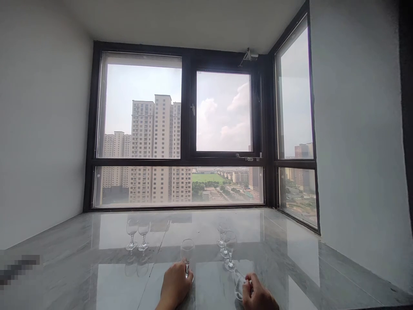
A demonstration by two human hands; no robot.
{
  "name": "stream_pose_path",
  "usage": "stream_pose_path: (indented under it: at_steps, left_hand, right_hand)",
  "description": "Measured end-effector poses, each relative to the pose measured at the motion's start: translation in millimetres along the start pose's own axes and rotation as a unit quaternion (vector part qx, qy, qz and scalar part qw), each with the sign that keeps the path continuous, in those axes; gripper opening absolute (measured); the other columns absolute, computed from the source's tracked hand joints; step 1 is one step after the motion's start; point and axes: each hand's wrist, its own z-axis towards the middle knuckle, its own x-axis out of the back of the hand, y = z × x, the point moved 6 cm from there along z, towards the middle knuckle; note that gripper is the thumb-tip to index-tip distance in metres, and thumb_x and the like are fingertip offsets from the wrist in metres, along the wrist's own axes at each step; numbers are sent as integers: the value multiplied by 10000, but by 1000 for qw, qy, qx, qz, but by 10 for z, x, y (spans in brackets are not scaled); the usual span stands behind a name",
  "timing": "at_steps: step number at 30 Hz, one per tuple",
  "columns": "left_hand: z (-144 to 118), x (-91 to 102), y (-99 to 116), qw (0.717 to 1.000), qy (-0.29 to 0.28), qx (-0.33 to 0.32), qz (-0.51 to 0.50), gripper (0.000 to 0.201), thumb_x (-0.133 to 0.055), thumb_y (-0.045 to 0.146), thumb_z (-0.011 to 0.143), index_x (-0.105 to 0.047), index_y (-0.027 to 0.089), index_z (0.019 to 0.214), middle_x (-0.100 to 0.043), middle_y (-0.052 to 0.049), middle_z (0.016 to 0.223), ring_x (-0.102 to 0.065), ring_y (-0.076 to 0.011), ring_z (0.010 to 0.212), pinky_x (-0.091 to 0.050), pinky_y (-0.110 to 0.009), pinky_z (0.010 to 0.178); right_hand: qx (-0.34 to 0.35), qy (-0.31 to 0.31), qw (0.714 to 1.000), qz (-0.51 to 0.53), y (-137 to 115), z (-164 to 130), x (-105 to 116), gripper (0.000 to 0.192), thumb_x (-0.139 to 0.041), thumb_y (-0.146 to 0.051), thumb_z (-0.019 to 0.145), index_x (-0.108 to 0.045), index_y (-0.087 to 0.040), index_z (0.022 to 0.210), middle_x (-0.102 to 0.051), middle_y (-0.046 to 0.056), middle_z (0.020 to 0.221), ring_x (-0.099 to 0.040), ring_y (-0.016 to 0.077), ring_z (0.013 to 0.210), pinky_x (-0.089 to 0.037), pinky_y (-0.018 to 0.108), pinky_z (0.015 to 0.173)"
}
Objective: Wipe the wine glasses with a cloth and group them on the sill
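Wine glasses stood placed at eleven o'clock, others at one; left hand and right hand each gripped another, unreleased.

Clear, colourless on stemmed glasses; marbled grey over window ledge; near-black on window frame; beige on tower blocks

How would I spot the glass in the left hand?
Below the wide black-framed window lies a glossy grey marbled sill. There, one clear stemmed glass is between two clear stemmed glasses at left and three clear stemmed glasses at right. Unlike those, standing untouched, it has the bare left hand at its stem.
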Motion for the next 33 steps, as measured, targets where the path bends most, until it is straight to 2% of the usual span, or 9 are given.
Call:
stream_pose_path:
  at_steps: [7,16,26,33]
  left_hand:
    - [10,-20,-8,1000,18,-15,-13,352,-464,332,843,-623,199,1128,-717,-92,942,-649,-232,901,-418,-310,762]
    - [-6,5,2,1000,6,-8,-3,344,-444,343,851,-620,202,1111,-714,-88,955,-649,-238,917,-426,-322,778]
    - [17,-42,-21,1000,10,-8,-3,358,-453,351,845,-634,202,1116,-715,-85,960,-652,-235,927,-430,-318,797]
    - [23,-37,-27,1000,20,-16,-6,316,-449,361,836,-637,213,1042,-719,-72,917,-662,-237,887,-423,-322,755]
  right_hand:
    - [19,9,1000,-11,16,-7,-42,263,-354,-269,874,-606,-261,801,-693,-4,718,-631,175,630,-350,256,555]
    - [24,18,999,-45,7,-22,-60,265,-357,-258,884,-614,-266,821,-694,-9,719,-638,178,631,-359,256,559]
    - [16,14,1000,6,-2,-4,-1,280,-352,-279,859,-622,-256,788,-691,5,699,-630,187,607,-360,265,543]
    - [8,-5,1000,-10,-5,-9,-9,286,-321,-276,874,-598,-269,807,-693,4,710,-639,192,651,-360,273,563]
